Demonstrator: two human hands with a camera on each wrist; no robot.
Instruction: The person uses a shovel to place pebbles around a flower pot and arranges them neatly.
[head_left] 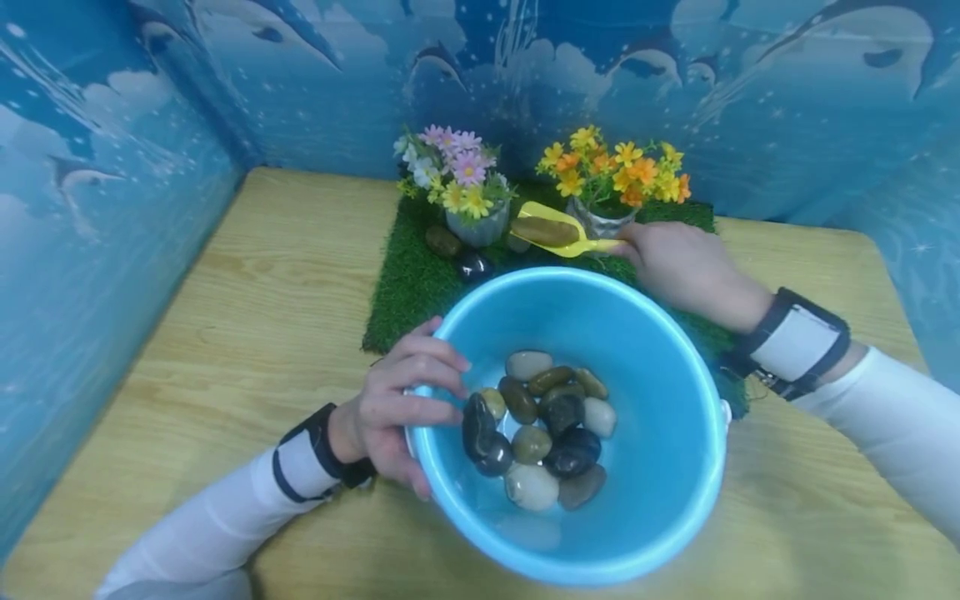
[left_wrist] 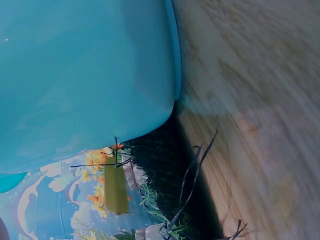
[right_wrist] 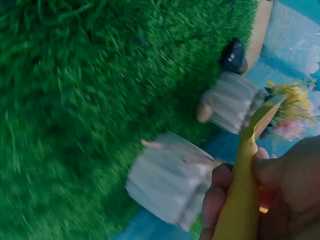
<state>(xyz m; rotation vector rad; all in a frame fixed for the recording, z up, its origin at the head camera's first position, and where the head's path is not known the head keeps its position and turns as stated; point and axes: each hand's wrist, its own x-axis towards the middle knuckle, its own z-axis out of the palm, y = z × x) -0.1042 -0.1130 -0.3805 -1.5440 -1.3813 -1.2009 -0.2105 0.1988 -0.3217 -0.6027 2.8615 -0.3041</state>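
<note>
Right hand [head_left: 678,265]: gripping yellow plastic scoop [head_left: 558,233], olive pebble riding in it, handle pointing right.
Left hand [head_left: 401,400]: clutching round blue plastic bucket's [head_left: 675,467] near-left rim, just nearside of the scoop.

Light wood-grain table [head_left: 247,317]. Green artificial grass mat [head_left: 408,287] lies flat at its back centre, near the blue backdrop. Blue bucket [head_left: 660,492] sits at front centre, its far side overlapping the mat's near edge.
</note>
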